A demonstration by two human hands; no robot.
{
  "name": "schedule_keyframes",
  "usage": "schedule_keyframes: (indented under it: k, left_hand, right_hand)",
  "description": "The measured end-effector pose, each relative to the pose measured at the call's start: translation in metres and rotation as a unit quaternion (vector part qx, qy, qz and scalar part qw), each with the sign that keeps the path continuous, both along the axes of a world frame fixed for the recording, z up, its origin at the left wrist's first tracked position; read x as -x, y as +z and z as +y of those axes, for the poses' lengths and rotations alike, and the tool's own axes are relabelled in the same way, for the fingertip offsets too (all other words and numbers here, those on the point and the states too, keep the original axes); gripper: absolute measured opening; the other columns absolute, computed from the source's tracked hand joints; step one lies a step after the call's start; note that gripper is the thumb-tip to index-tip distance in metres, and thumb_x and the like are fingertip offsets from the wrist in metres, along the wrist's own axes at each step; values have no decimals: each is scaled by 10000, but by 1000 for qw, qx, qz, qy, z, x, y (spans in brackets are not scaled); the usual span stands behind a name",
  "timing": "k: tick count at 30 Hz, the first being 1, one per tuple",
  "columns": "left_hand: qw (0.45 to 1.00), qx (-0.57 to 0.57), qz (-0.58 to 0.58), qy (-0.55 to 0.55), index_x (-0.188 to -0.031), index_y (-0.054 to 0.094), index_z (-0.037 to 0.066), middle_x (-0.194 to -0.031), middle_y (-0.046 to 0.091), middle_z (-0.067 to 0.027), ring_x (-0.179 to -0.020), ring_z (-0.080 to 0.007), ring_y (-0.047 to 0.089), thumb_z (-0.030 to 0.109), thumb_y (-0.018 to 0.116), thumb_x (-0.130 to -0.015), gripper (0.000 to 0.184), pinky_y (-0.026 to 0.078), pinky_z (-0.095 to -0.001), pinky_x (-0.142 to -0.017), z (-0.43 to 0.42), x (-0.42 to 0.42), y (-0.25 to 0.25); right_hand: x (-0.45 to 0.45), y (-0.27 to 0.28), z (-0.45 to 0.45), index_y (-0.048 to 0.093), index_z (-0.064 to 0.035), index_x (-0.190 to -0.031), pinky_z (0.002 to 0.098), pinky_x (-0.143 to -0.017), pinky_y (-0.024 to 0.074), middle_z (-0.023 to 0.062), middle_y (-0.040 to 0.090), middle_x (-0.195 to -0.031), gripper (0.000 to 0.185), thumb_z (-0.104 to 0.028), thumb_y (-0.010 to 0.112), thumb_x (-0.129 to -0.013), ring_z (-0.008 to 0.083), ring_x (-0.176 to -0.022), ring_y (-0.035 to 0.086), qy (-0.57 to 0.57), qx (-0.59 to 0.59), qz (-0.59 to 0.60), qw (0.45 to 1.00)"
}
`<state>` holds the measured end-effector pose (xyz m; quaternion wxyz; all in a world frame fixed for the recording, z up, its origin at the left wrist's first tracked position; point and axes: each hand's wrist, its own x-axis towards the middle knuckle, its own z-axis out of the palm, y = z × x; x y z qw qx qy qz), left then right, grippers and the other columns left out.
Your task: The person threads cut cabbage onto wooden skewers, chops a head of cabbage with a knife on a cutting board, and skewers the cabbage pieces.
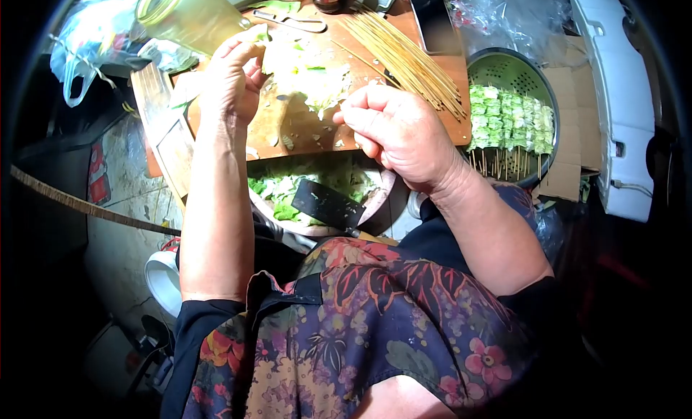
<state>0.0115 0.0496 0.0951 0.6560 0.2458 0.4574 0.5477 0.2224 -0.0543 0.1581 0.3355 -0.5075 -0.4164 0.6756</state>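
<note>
Over board edge (321,144), right hand (404,131)

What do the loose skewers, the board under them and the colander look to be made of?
Loose skewers: probably bamboo, unpainted, judging by their straw colour. Board: likely wood, smooth, given its warm brown surface. Colander: dark, perforated, slightly shiny; metal or plastic, I can't tell.

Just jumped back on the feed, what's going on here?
A person is working over a wooden board. The left hand appears to pinch a green leaf; the right hand has its fingers curled, and whether they grip anything can't be made out. Bare sticks lie on the board. Leaf-loaded skewers sit in a colander, and a cleaver rests at the basin of leaves.
</note>
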Motion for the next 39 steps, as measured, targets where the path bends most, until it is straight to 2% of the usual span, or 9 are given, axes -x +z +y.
schedule_keyframes:
  k: [7, 9, 14, 16, 22, 27, 33, 36, 39]
  left_hand:
    - [997, -38, 62, 30, -1000, 622, 72, -882, 658, -17, -753, -100, 625, 17, 683, -782, 233, 501, -210, -634, -14, 24, 3]
    - [989, -51, 135, 20, -995, 631, 81, -911, 660, -11, -765, -92, 617, 21, 688, -787, 224, 491, -208, -630, -18, 27, 9]
    - [981, -145, 131, 7, -1001, 633, 63, -930, 666, -36, -786, -95, 619, 27, 675, -812, 196, 491, -211, -632, -21, 38, 11]
    - [981, -174, 87, -11, -1006, 629, 52, -942, 665, -53, -806, -104, 627, 25, 643, -840, 168, 511, -228, -651, -25, 39, 19]
    - [974, -221, 28, -43, -988, 588, 44, -955, 658, -66, -829, -126, 645, 29, 618, -866, 127, 542, -260, -715, -22, 42, 12]
    - [968, -241, -17, -73, -982, 583, 44, -967, 654, -69, -843, -134, 649, 38, 626, -861, 129, 537, -260, -738, -26, 38, 13]
    - [975, -217, 43, -38, -1005, 584, 32, -929, 642, -71, -794, -141, 636, -5, 553, -850, 163, 525, -255, -733, -37, 32, 21]
    - [981, -192, 30, -19, -1065, 575, 26, -952, 621, -88, -786, -145, 602, 30, 485, -834, 247, 500, -275, -752, -40, 32, 17]
    - [991, -91, -45, 83, -1145, 545, 27, -1068, 587, -81, -907, -182, 564, 203, 486, -840, 357, 455, -329, -820, -51, 19, 23]
  right_hand:
    - [13, 1, -6, 603, 5, -981, 154, -402, 261, -56, 464, -583, 187, -161, 530, -939, 0, -454, 356, 23, 19, 35, 999]
    - [16, 3, -8, 600, 5, -978, 154, -400, 260, -55, 464, -582, 184, -160, 527, -940, 0, -447, 350, 22, 29, 43, 998]
    - [20, 5, -13, 567, 12, -1017, 159, -398, 263, -54, 437, -564, 180, -142, 499, -952, 6, -418, 329, 18, 69, 107, 992]
    - [21, 3, -16, 529, 21, -1071, 169, -399, 280, -50, 405, -546, 189, -122, 463, -966, 19, -396, 316, -8, 111, 218, 970]
    - [23, 2, -22, 478, 48, -1160, 180, -402, 301, -40, 380, -532, 246, -105, 422, -975, 36, -383, 319, 2, 142, 338, 930]
    - [24, 3, -24, 464, 45, -1188, 178, -401, 302, -39, 378, -536, 264, -106, 420, -975, 35, -388, 326, -16, 138, 322, 937]
    - [21, 5, -25, 513, 22, -1122, 170, -399, 296, -40, 412, -558, 222, -122, 457, -963, 27, -404, 331, -12, 112, 242, 964]
    - [23, 8, -22, 556, 10, -1049, 164, -402, 294, -45, 442, -580, 192, -143, 482, -959, 17, -429, 345, -4, 83, 190, 978]
    - [28, 5, -23, 582, -4, -998, 160, -409, 292, -50, 466, -603, 179, -157, 499, -957, 8, -458, 362, 9, 44, 130, 991]
